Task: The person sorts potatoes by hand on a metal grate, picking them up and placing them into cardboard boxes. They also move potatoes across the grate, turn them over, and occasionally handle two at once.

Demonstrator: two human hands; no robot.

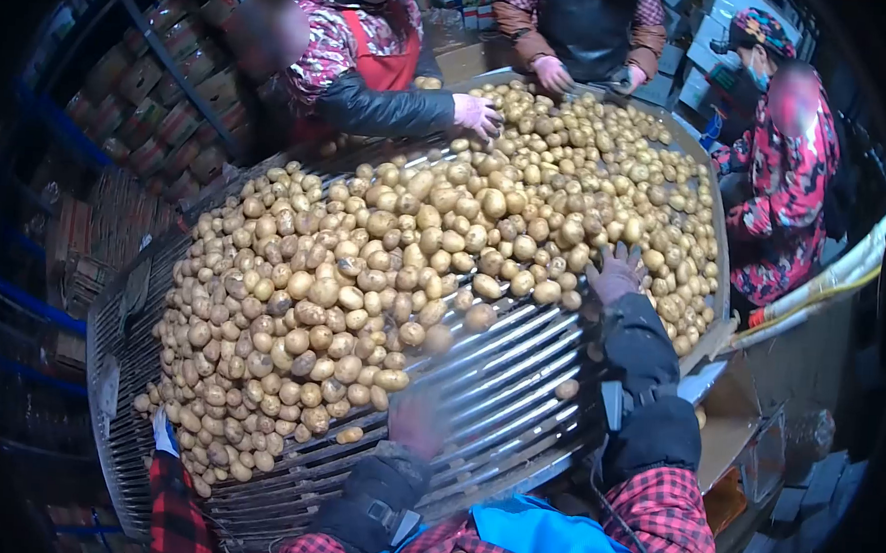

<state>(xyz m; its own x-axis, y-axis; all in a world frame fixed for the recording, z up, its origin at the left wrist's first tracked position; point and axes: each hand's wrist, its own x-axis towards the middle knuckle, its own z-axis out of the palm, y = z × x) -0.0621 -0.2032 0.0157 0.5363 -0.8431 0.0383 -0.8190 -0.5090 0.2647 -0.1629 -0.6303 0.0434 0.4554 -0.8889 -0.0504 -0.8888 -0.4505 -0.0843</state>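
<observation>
A large heap of potatoes (364,262) covers most of a slatted metal sorting table (518,371). My right hand (618,274), in a dusty purple glove, lies with fingers spread against the potatoes at the right side of the heap. Smeared by motion, my left hand (417,423) is over the bare slats by the heap's lower edge; its fingers cannot be made out. A loose potato (566,389) rests on the slats between my arms. Another potato (350,435) lies left of my left hand.
Across the table, co-workers' pink-gloved hands (478,116) (552,74) are at the heap. A co-worker's plaid sleeve (179,503) reaches in at lower left. A person in a patterned jacket (783,194) is at right. An open cardboard box (731,417) stands beside my right arm.
</observation>
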